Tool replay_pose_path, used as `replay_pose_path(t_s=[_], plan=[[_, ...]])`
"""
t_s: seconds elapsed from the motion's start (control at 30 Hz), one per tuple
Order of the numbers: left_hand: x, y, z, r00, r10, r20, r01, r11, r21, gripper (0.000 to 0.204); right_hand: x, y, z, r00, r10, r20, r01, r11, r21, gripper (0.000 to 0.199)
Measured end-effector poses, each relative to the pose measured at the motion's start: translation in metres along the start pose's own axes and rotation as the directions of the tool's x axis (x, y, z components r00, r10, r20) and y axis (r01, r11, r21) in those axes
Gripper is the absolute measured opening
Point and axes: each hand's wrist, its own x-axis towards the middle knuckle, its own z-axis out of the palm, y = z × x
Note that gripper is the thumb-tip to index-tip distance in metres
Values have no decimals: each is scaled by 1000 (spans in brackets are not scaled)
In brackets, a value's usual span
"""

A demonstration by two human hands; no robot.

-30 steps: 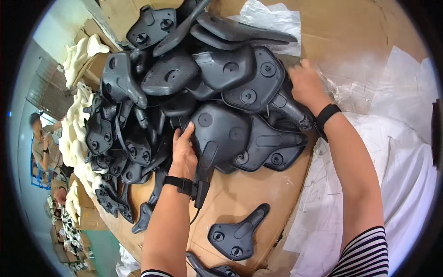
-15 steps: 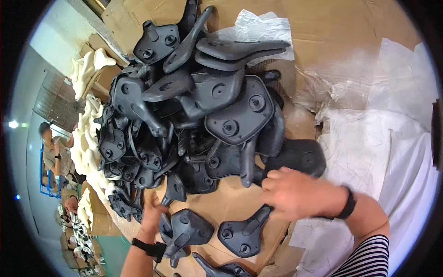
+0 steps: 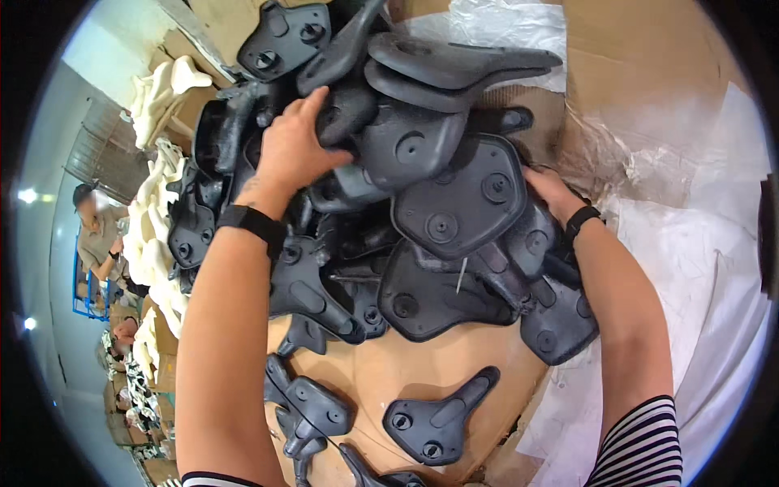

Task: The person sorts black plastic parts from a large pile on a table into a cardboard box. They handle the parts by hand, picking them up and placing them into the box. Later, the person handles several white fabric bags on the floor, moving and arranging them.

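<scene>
Up top, the left hand (image 3: 294,150) clamped its fingers (image 3: 312,101) over a black saddle shell (image 3: 345,109), steadying the pile (image 3: 438,219); the right hand (image 3: 552,191) gripped another shell's edge (image 3: 462,199) at centre right

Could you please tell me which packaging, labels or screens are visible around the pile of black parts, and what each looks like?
Clear plastic bag: crumpled, at the top behind the black parts.
White plastic sheeting: wrinkled, spread along the right side.
Brown cardboard: flat sheet under the pile.
Cardboard boxes: brown, stacked far left, small in view.
No labels, signs or screens can be made out.
</scene>
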Motion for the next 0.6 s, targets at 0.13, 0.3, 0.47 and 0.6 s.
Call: replay_pose_path(t_s=[0.13,0.3,0.47,0.6], plan=[[-4,38,-10,991,-129,45,136,970,-199,85,-30,-32,18,991,-111,68,110,994,28,50],[-36,42,-2,926,-280,251,361,476,-802,73,-8,-10,8,981,-184,-57,192,962,194,38],[-33,20,47,651,-597,469,566,-30,-824,78,2,-19,27,992,1,124,-22,986,168,42],[-42,47,28,674,-533,512,495,-189,-848,93,-123,-93,79,994,79,79,-107,865,490,43]])
